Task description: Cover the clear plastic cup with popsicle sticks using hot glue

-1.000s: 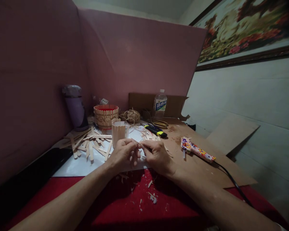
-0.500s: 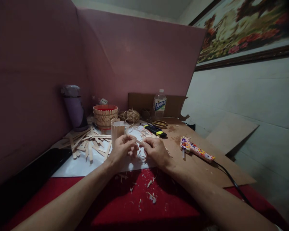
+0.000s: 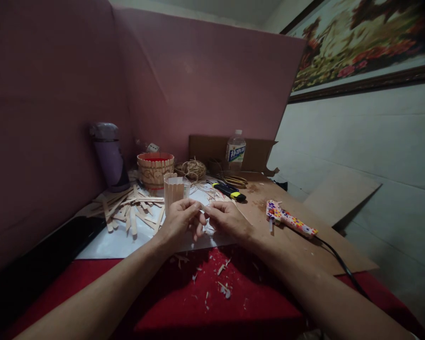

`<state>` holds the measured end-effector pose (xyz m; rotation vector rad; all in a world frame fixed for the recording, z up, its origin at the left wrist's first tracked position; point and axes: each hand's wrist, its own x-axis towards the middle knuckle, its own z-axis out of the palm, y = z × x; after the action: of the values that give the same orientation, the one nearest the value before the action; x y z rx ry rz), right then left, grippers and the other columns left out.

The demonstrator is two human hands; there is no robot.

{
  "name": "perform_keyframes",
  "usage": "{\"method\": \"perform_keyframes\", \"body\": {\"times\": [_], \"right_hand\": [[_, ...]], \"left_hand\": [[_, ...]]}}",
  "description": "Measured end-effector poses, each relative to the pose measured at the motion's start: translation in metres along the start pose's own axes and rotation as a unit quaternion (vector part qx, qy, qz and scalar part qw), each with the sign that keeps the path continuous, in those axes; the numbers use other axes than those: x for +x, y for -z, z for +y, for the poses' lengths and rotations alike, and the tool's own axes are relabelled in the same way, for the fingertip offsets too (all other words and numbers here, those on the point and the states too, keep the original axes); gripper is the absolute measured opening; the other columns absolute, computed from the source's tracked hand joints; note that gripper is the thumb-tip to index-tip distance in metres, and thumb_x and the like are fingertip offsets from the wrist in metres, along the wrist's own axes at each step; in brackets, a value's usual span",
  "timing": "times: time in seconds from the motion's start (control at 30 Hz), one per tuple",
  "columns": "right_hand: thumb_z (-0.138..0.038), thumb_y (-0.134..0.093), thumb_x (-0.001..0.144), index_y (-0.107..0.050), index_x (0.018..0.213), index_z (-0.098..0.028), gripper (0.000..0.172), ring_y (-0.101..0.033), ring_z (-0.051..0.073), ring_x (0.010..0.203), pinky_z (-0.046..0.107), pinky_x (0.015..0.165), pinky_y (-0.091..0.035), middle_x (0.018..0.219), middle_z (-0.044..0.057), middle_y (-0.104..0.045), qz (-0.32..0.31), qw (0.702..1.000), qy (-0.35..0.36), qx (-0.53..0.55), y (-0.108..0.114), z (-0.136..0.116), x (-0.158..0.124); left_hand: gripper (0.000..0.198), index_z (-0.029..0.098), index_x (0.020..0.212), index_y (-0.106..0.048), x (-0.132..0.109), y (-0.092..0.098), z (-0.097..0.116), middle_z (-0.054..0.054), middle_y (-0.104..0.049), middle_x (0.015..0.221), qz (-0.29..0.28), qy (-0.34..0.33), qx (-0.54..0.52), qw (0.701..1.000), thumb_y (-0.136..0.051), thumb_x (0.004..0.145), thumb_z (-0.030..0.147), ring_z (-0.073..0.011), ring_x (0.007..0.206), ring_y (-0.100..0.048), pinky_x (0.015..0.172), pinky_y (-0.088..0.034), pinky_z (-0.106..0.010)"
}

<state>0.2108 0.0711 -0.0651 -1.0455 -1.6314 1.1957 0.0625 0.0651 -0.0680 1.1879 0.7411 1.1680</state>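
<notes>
My left hand (image 3: 180, 219) and my right hand (image 3: 226, 219) meet over the white sheet (image 3: 116, 243), fingertips pinched together on a small pale wooden stick piece (image 3: 202, 208). Both hands are closed on it. Just behind my left hand stands a small cup clad in wooden sticks (image 3: 174, 189). A heap of loose craft sticks (image 3: 131, 208) lies to the left of that cup.
A patterned glue gun (image 3: 290, 220) with a black cord lies on the brown board at right. A yellow-black cutter (image 3: 230, 191), a twine ball (image 3: 193, 169), a water bottle (image 3: 235, 150), a red-lined stick basket (image 3: 155, 169) and a purple flask (image 3: 108, 153) stand behind. Chips litter the red cloth (image 3: 212, 288).
Both hands have lifted a little away from me and stayed pinched together on the stick piece; nothing else on the table moved.
</notes>
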Motion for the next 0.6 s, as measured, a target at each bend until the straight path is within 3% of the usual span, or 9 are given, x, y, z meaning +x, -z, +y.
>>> {"method": "perform_keyframes", "body": {"times": [0.13, 0.3, 0.47, 0.6], "right_hand": [[-0.035, -0.059, 0.077, -0.055, 0.058, -0.017, 0.027, -0.03, 0.005, 0.036, 0.019, 0.036, -0.021, 0.043, -0.007, -0.043, -0.02, 0.998, -0.016, 0.06, 0.0, -0.002, -0.002], [-0.024, -0.058, 0.066, -0.062, 0.065, -0.014, 0.01, -0.035, 0.004, 0.034, 0.017, 0.032, -0.023, 0.049, -0.004, -0.056, -0.062, 0.987, -0.047, 0.138, 0.004, -0.005, -0.003], [-0.032, -0.072, 0.063, -0.061, 0.066, -0.013, 0.022, -0.045, 0.005, 0.037, 0.015, 0.029, -0.03, 0.055, -0.001, -0.062, -0.088, 0.977, -0.094, 0.173, 0.011, -0.007, -0.002], [-0.04, -0.078, 0.062, -0.06, 0.065, -0.013, 0.032, -0.044, 0.004, 0.034, 0.014, 0.027, -0.029, 0.053, -0.002, -0.062, -0.087, 0.977, -0.074, 0.178, 0.013, -0.004, 0.0]], "left_hand": [[0.028, 0.014, 0.069, -0.054, 0.0, 0.001, 0.0, 0.0, -0.062, 0.054, -0.005, -0.007, -0.014, 1.0, -0.07, 0.073, 0.036, -0.0088, 0.033, -0.051, 0.03, -0.038, -0.018], [0.023, 0.014, 0.071, -0.053, 0.002, 0.003, 0.001, 0.001, -0.06, 0.052, 0.033, -0.023, -0.042, 0.998, -0.069, 0.074, 0.03, -0.0086, 0.032, -0.05, 0.029, -0.036, -0.017], [0.026, 0.015, 0.073, -0.051, 0.002, 0.003, 0.001, 0.001, -0.062, 0.054, 0.058, -0.045, -0.038, 0.997, -0.069, 0.074, 0.034, -0.0086, 0.032, -0.05, 0.029, -0.036, -0.017], [0.03, 0.015, 0.068, -0.052, 0.0, 0.001, 0.001, 0.001, -0.061, 0.053, 0.02, -0.016, -0.022, 0.999, -0.071, 0.071, 0.038, -0.0081, 0.034, -0.051, 0.029, -0.036, -0.016]]}}
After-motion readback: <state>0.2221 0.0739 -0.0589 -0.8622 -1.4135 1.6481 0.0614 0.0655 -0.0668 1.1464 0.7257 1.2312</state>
